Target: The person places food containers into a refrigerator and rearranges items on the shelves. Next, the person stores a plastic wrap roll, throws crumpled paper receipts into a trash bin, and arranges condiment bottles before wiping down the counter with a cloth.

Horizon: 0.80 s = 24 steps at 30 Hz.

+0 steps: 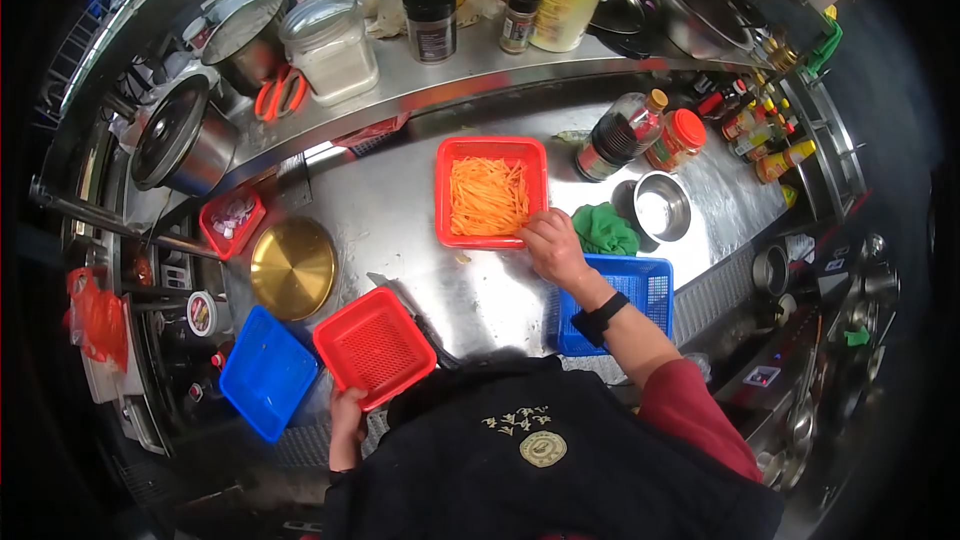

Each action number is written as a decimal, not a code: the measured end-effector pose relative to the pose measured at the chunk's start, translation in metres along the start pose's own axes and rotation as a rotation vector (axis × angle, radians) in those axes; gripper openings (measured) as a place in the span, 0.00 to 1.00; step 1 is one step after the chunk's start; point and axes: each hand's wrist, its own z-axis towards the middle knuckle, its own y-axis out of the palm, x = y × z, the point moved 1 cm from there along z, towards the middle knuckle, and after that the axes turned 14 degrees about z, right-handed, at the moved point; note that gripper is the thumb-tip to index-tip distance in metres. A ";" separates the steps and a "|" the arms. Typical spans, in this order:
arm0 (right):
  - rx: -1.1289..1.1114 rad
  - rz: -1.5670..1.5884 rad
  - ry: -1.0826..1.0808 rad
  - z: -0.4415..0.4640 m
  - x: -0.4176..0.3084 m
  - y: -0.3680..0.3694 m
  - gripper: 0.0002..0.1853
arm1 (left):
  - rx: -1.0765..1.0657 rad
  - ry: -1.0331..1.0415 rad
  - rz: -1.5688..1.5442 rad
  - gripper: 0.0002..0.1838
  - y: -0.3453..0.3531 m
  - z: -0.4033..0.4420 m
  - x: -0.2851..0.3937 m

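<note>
A red plastic basket (541, 175) on the steel counter holds orange shreds that look like carrot (488, 195). My right hand (552, 247) is at this basket's near right corner, its fingers curled together over the rim. Whether they pinch the rim or some shreds is hidden. Closer to me, a second red basket (376, 348), with nothing inside, is tilted at the counter's near edge. My left hand (348, 414) grips its near left corner. A knife blade (385, 285) shows partly beyond that basket.
To the left are a blue tray (268, 372), a round gold-coloured plate (293, 268) and a small red basket of chopped onion (232, 223). On the right stand a blue basket (655, 300), a green cloth (605, 230), a steel bowl (662, 206) and bottles. A loaded shelf (420, 90) runs above.
</note>
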 end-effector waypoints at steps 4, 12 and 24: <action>0.040 0.033 -0.011 0.007 -0.005 -0.001 0.16 | 0.044 0.001 -0.054 0.32 0.006 -0.007 -0.003; 0.148 0.040 -0.071 0.038 -0.026 -0.004 0.13 | 0.065 -0.009 -0.112 0.33 0.012 -0.007 -0.007; 0.029 0.215 -0.111 0.089 -0.091 0.073 0.12 | 0.050 0.007 -0.203 0.32 0.022 -0.021 0.000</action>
